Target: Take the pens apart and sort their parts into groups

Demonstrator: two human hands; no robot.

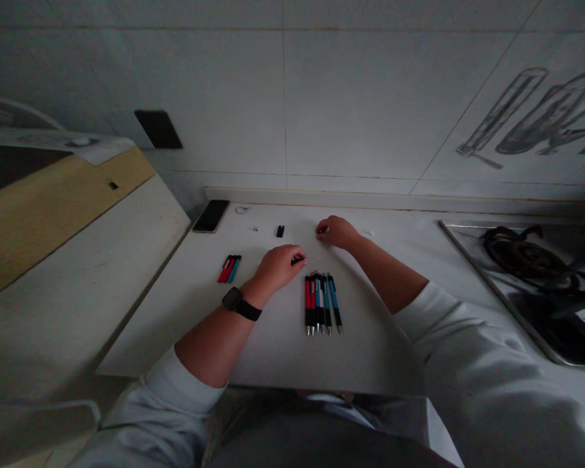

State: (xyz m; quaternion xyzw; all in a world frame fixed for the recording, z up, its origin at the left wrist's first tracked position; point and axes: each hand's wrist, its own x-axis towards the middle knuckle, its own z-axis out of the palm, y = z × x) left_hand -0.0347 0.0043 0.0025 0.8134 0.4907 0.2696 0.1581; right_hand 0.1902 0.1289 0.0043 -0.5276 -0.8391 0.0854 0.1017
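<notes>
My left hand (pixel 280 266), with a black watch on its wrist, rests on the white counter (pixel 273 351) with fingers curled round a small dark piece at its fingertips. My right hand (pixel 336 232) lies further back, fingers pinched on something small and pale that I cannot make out. Just in front of the left hand lies a neat row of several red and blue pens (pixel 322 303) with black grips. A small bundle of red and blue pen parts (pixel 229 268) lies to the left. A little black part (pixel 280 231) sits between the hands, toward the wall.
A dark phone (pixel 211 216) lies at the counter's back left corner. A gas hob (pixel 536 286) is set into the counter at the right. A tiled wall runs behind. A wooden-topped cabinet (pixel 53 208) stands to the left. Small pale bits (pixel 256 229) lie near the phone.
</notes>
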